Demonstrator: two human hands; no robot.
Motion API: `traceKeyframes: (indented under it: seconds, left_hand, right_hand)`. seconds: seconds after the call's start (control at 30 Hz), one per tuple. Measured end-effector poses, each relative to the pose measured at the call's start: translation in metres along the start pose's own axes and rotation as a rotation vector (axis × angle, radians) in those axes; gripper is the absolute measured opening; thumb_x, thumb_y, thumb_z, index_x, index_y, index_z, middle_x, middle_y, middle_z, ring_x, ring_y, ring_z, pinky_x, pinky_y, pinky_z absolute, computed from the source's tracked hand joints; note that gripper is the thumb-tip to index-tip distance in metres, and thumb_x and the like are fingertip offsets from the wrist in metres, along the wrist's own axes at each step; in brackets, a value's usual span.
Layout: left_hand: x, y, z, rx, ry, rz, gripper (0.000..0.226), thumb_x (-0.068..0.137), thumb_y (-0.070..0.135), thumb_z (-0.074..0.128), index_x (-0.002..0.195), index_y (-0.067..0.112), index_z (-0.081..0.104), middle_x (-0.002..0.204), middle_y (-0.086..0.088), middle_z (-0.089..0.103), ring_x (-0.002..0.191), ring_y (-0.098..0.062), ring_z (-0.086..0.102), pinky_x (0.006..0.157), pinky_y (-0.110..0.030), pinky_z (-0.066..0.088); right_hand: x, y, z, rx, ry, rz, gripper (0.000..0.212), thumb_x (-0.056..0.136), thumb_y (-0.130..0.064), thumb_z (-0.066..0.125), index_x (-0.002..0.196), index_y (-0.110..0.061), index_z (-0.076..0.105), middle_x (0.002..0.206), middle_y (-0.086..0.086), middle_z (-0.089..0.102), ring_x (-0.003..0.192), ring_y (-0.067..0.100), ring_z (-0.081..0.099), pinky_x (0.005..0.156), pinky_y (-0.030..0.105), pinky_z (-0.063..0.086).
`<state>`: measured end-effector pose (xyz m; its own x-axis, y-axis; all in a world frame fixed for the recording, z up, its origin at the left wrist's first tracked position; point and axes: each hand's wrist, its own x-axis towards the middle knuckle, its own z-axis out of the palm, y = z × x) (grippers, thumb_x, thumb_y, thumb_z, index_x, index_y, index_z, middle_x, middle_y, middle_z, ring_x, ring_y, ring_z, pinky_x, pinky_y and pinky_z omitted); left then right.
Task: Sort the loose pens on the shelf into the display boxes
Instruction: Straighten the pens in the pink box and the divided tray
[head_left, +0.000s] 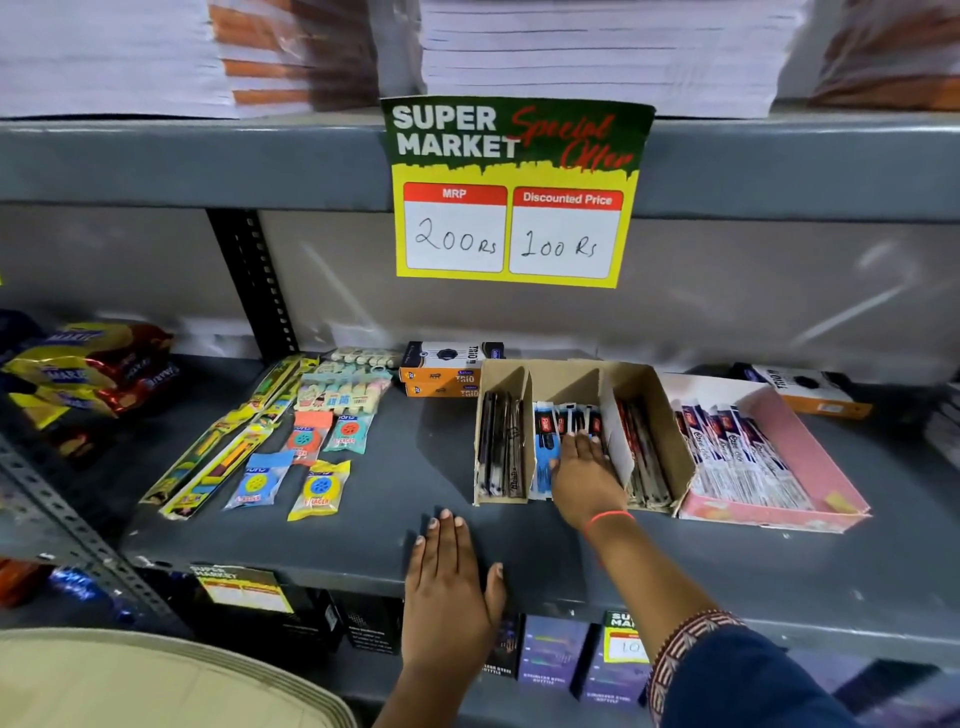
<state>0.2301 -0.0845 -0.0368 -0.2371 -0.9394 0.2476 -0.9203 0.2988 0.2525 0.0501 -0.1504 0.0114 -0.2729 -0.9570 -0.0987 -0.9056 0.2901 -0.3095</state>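
A brown cardboard display box (670, 415) on the grey shelf has three compartments. Dark pens (500, 447) fill the left one, blue-and-white packed pens (550, 436) the middle one, red-and-black pens (641, 452) the right one. Beside it on the right, a pink box (810, 447) holds white packed pens (737, 457). My right hand (584, 475) reaches into the middle compartment, fingers spread flat on the blue pens; whether it grips any is hidden. My left hand (449, 577) lies flat and open on the shelf's front edge, holding nothing.
Erasers and sharpener packs (311, 457) and long yellow packets (218, 452) lie on the shelf's left part. Orange-and-black boxes (441, 371) stand behind the display box. Snack packets (88, 364) sit far left. A price sign (514, 192) hangs from the upper shelf.
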Motion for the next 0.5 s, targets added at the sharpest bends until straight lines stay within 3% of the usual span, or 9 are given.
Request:
traceKeyframes:
  seconds: [0.13, 0.23, 0.5]
  left_hand:
    - [0.0003, 0.0003, -0.0006, 0.002, -0.013, -0.002, 0.081, 0.096, 0.048, 0.003, 0.116, -0.008, 0.057, 0.119, -0.026, 0.059, 0.111, -0.037, 0.056, 0.107, -0.030, 0.006]
    - [0.0008, 0.0004, -0.0008, -0.006, -0.043, 0.001, 0.081, 0.096, 0.049, 0.002, 0.117, -0.009, 0.056, 0.120, -0.026, 0.059, 0.112, -0.037, 0.055, 0.107, -0.030, 0.005]
    - [-0.0002, 0.0013, -0.0011, -0.016, -0.095, -0.009, 0.082, 0.096, 0.049, 0.002, 0.116, -0.008, 0.057, 0.119, -0.026, 0.060, 0.111, -0.037, 0.056, 0.106, -0.030, 0.006]
  right_hand:
    - [-0.0012, -0.0018, 0.0041, -0.048, -0.095, 0.006, 0.056, 0.102, -0.030, 0.022, 0.151, -0.006, 0.010, 0.161, 0.015, 0.004, 0.149, 0.030, 0.000, 0.121, 0.041, 0.006]
    - [-0.0013, -0.0011, 0.0043, -0.065, -0.065, -0.011, 0.059, 0.101, -0.036, 0.022, 0.152, -0.008, 0.010, 0.161, 0.015, 0.003, 0.149, 0.030, 0.000, 0.122, 0.041, 0.005]
    - [-0.0081, -0.0028, -0.0009, -0.050, -0.041, -0.045, 0.054, 0.102, -0.027, 0.025, 0.150, -0.005, 0.015, 0.161, 0.013, 0.010, 0.149, 0.028, 0.007, 0.123, 0.041, 0.011]
